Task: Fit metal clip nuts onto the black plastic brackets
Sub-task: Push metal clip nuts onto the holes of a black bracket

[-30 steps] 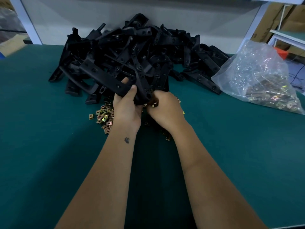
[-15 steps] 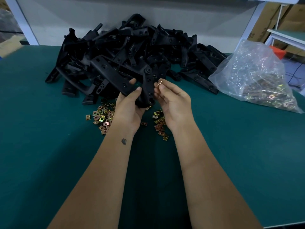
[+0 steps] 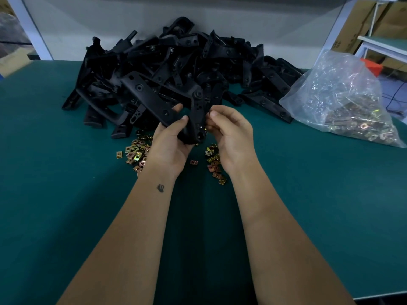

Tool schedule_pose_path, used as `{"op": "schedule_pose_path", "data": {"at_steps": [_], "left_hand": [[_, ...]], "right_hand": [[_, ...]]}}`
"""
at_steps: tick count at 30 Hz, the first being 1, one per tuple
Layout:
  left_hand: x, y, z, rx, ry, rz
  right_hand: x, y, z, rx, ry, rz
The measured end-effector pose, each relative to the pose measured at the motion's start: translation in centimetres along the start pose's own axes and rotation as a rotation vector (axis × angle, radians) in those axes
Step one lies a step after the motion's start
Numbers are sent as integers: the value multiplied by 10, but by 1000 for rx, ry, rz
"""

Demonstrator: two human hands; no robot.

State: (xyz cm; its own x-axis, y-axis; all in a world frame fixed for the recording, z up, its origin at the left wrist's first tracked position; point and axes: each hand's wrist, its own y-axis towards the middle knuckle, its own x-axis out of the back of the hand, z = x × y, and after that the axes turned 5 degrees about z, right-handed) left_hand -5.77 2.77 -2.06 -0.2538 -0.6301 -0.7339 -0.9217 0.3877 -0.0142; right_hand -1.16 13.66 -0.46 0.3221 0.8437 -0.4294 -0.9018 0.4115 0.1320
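My left hand (image 3: 171, 142) grips a black plastic bracket (image 3: 154, 100) by its lower end, above the green table. The bracket has round holes and two arms that reach up and left. My right hand (image 3: 231, 133) sits at the bracket's right edge with fingertips pinched together against it; a clip nut between them is mostly hidden. Loose brass-coloured clip nuts (image 3: 136, 153) lie scattered on the table under my hands, with a second small group of clip nuts (image 3: 214, 164) to the right.
A big heap of black brackets (image 3: 180, 62) fills the table's back centre. A clear plastic bag of clip nuts (image 3: 343, 102) lies at the right. The green table (image 3: 66, 205) ends at a near right edge. Cardboard boxes and a shelf frame stand beyond.
My right hand rose from the nuts on the table with one pinched in its fingertips and brought it to the bracket's right edge. My left hand kept hold of the bracket.
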Motion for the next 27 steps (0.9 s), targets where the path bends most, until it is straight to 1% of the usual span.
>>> {"op": "schedule_pose_path", "data": {"at_steps": [2, 5, 10, 15, 27], "left_hand": [[-1, 0, 0, 5, 11, -1], [-3, 0, 0, 5, -3, 6], [-3, -1, 0, -3, 6, 23], [-3, -1, 1, -2, 33, 17], [-3, -1, 2, 8, 77, 79]], "right_hand": [[0, 0, -2, 21, -66, -23], [0, 1, -2, 8, -78, -46], [1, 1, -2, 4, -63, -2], [2, 2, -3, -14, 15, 41], [3, 2, -1, -35, 122, -32]]}}
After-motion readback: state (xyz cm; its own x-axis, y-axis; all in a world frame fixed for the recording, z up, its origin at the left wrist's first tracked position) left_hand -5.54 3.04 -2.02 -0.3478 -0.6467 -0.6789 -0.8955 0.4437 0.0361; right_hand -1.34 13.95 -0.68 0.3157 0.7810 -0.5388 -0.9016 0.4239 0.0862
